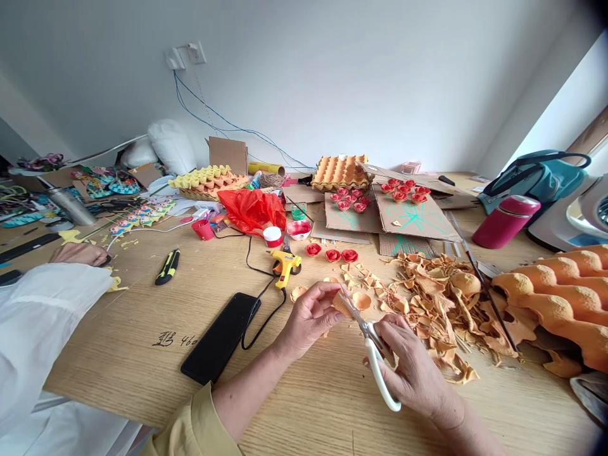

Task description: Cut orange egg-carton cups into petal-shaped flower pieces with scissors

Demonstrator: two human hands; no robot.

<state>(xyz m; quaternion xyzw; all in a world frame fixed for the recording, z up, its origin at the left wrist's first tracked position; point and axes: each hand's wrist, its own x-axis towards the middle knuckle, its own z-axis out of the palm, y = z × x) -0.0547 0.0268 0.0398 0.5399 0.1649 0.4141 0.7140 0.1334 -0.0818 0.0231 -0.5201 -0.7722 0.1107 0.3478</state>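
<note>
My left hand (308, 320) pinches a small piece of orange egg carton (340, 304) between thumb and fingertips. In my right hand (411, 361) is a pair of scissors (373, 361) with white handles, its blades pointing up and left against the carton piece. Just beyond the blades lies a cut egg-carton cup (362, 301). Carton scraps (432, 294) are heaped to the right of my hands. Farther back, red paper roses (333, 255) stand in a short row, near a yellow glue gun (286, 265).
A black phone (221, 335) and a utility knife (168, 266) lie to the left. At right are orange egg trays (565, 291) and a pink bottle (506, 221). Cardboard sheets (413, 218) bear more roses. A co-worker's hand (80, 254) rests at far left.
</note>
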